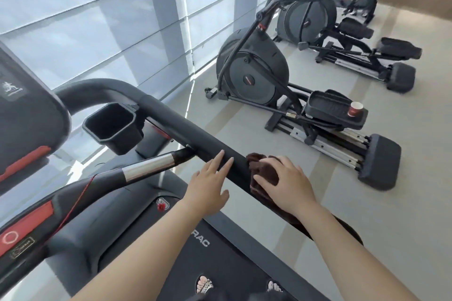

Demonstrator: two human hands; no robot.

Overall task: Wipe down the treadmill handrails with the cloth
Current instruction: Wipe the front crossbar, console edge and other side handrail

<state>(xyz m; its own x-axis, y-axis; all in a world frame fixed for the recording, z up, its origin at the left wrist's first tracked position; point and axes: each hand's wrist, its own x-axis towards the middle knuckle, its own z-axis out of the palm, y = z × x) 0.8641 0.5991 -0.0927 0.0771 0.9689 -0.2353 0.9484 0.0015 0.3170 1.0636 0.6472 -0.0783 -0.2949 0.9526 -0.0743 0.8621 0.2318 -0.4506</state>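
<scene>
- Two hands are kept at the handrail.
- Soft, limp cloth is pressed on the rail under curled right hand fingers.
- Left hand is open, empty, fingertips on the rail.
- A bunched grip is likely best.

a dark brown cloth lies bunched over the black padded handrail, which slants down toward the camera.

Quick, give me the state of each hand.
Left hand: open, fingers flat, resting on the handrail.
Right hand: pressing the cloth onto the handrail.
</scene>
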